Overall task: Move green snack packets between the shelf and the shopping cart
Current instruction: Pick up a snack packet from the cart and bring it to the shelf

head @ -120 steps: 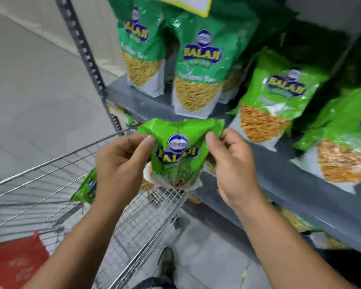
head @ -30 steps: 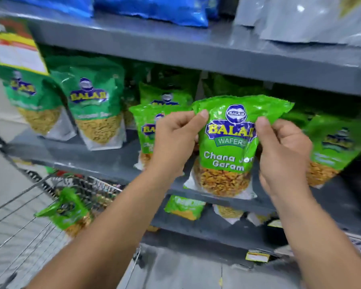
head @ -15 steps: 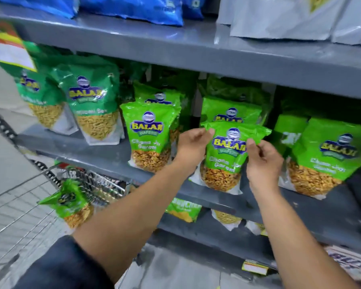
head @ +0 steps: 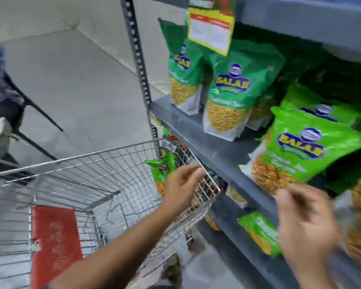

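Left hand (head: 182, 184) is extended over the cart (head: 104, 163), at its far right corner, fingers loosely spread and holding nothing. A green packet (head: 162, 170) stands tilted inside that corner, against the wire, just beyond the hand; whether the fingers touch it cannot be told.

Right hand (head: 306, 222) is blurred by motion. It sits in front of the shelf (head: 208, 140) edge, fingers apart and empty, just below a bright green packet (head: 296, 155) that leans forward at the front edge of the shelf. Contact between that hand and the packet cannot be confirmed.

Further back on the same shelf, toward its left end, two taller darker green bags (head: 231, 90) stand upright side by side. A yellow price tag (head: 211, 32) hangs from the shelf above, in front of them. Another bright green packet (head: 321, 109) stands behind the leaning one.

On the lower shelf a green packet (head: 261, 232) lies flat near the front edge.

The cart stands beside the upright (head: 138, 59) of the rack, its right rim near the shelf edge. A red flap (head: 54, 243) hangs at the near end of the cart. A shoe (head: 172, 268) shows on the floor (head: 71, 84) between cart and rack.
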{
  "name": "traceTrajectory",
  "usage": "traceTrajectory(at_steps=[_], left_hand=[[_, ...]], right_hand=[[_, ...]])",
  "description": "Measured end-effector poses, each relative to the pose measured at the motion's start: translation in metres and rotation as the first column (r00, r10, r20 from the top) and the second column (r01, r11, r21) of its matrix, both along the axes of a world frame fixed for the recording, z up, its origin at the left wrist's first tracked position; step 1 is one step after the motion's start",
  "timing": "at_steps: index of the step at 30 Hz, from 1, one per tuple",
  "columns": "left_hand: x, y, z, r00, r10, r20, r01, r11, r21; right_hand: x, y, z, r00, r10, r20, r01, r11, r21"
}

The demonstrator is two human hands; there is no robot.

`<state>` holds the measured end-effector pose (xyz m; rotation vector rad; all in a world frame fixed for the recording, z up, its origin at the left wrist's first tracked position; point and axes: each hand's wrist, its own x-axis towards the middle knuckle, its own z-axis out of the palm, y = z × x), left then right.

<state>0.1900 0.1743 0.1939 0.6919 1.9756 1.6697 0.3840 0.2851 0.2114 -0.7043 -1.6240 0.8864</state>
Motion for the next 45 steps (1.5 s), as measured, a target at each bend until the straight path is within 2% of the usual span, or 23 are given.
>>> traceTrajectory(at_steps=[2, 3, 5, 8, 12, 17, 22, 26, 32, 34, 37, 41, 45], left_hand=[[-0.054, -0.025, -0.021, 0.988, 0.153, -0.006, -0.153, 0.983, -0.102], [-0.082, -0.036, -0.033, 0.975, 0.221, 0.007, -0.218, 0.966, -0.137], [-0.128, -0.052, -0.061, 0.951, 0.304, 0.057, -0.286, 0.934, -0.214], [-0.182, -0.06, -0.104, 0.94, 0.336, 0.065, -0.302, 0.902, -0.308], [-0.224, -0.056, -0.155, 0.93, 0.339, 0.14, -0.26, 0.878, -0.402], [-0.244, -0.045, -0.206, 0.936, 0.286, 0.206, -0.149, 0.85, -0.505], [-0.238, -0.035, -0.247, 0.912, 0.254, 0.321, -0.053, 0.851, -0.523], [-0.23, -0.023, -0.262, 0.897, 0.217, 0.386, -0.027, 0.896, -0.443], [-0.219, -0.015, -0.264, 0.896, 0.311, 0.317, -0.131, 0.867, -0.481], [-0.214, -0.018, -0.256, 0.914, 0.316, 0.256, -0.16, 0.858, -0.489], [-0.208, -0.024, -0.228, 0.926, 0.324, 0.195, -0.214, 0.874, -0.435], [-0.197, -0.031, -0.167, 0.946, 0.304, 0.111, -0.252, 0.907, -0.336], [-0.171, -0.033, -0.098, 0.967, 0.25, 0.052, -0.234, 0.948, -0.218]], right_hand=[[-0.055, -0.02, -0.005, 0.969, 0.208, 0.133, -0.196, 0.976, -0.099], [-0.095, -0.026, -0.013, 0.934, 0.28, 0.223, -0.249, 0.956, -0.154], [-0.151, -0.025, -0.043, 0.873, 0.4, 0.28, -0.305, 0.894, -0.328], [-0.223, -0.016, -0.089, 0.784, 0.521, 0.339, -0.303, 0.796, -0.523], [-0.296, -0.004, -0.154, 0.675, 0.572, 0.466, -0.148, 0.724, -0.674], [-0.331, 0.015, -0.213, 0.535, 0.602, 0.593, 0.043, 0.681, -0.731], [-0.34, 0.021, -0.241, 0.33, 0.58, 0.745, 0.068, 0.773, -0.631], [-0.347, 0.015, -0.251, 0.406, 0.57, 0.715, 0.09, 0.753, -0.651], [-0.343, 0.006, -0.242, 0.334, 0.5, 0.799, 0.051, 0.837, -0.546], [-0.337, 0.002, -0.232, 0.349, 0.498, 0.794, 0.039, 0.839, -0.543], [-0.325, -0.001, -0.208, 0.409, 0.513, 0.755, -0.014, 0.83, -0.557], [-0.297, -0.01, -0.161, 0.575, 0.559, 0.598, -0.117, 0.779, -0.616], [-0.257, -0.017, -0.108, 0.696, 0.541, 0.472, -0.153, 0.754, -0.639]])
